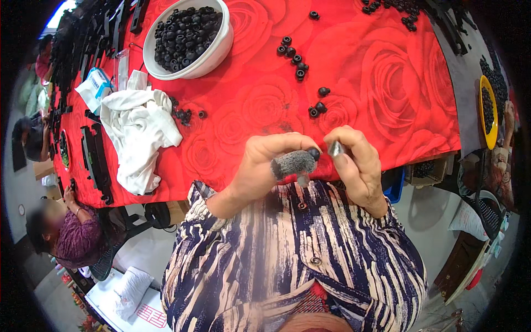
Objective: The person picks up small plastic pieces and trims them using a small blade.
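Head view: left hand [271,160], with a grey finger cover, is pinching a small black ring [314,152] right over the desk [387,88] edge. Right hand [357,160] is gripping a little grey metal piece [335,148] just beside it. More loose rings [293,52] are lying further up, near a full white bowl [213,55] and a white cloth [141,133].

Rose-print red table [387,83] — white bowl [218,50], cloth [138,133], black rings [293,55]
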A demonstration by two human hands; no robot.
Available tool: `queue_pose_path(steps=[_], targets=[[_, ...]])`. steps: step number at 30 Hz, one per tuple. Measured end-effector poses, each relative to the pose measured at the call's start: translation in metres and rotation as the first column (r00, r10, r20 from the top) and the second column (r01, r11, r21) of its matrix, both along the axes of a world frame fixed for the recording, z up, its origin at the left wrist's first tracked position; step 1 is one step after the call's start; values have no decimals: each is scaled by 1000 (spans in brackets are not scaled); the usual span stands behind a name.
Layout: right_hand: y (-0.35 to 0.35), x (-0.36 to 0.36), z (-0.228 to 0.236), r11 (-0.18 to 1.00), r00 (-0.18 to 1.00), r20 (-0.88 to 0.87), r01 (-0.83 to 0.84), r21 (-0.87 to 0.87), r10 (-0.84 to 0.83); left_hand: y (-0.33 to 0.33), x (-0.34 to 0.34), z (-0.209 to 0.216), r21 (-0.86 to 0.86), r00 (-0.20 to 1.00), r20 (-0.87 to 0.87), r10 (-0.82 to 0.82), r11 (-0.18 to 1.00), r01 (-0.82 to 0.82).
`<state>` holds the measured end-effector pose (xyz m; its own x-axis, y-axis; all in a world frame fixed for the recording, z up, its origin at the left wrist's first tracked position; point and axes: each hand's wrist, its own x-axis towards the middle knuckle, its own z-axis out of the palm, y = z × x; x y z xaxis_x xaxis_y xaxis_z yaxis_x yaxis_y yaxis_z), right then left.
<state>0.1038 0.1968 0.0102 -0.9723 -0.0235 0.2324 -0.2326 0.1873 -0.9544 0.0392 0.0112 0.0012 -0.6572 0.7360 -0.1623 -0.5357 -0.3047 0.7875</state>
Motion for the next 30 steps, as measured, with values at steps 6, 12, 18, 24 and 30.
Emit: queue_pose_path(steps=[6, 12, 18, 24, 30], targets=[[-2, -6, 2, 994, 998, -5, 62, 85, -61, 0, -1, 0, 15, 998, 58, -14, 1000, 13], [-4, -9, 7, 993, 999, -23, 32, 117, -29, 0, -2, -1, -5, 998, 59, -18, 1000, 18], [-4, -11, 6, 989, 999, -27, 45, 141, -42, 1, -2, 0, -48, 997, 70, 12, 999, -9], [-5, -13, 3, 986, 997, -64, 56, 155, -46, -1, -3, -2, -47, 997, 83, 0, 999, 4], [-4, -14, 1, 985, 997, -61, 52, 162, -42, 2, -6, -2, -7, 999, 53, 6, 1000, -6]])
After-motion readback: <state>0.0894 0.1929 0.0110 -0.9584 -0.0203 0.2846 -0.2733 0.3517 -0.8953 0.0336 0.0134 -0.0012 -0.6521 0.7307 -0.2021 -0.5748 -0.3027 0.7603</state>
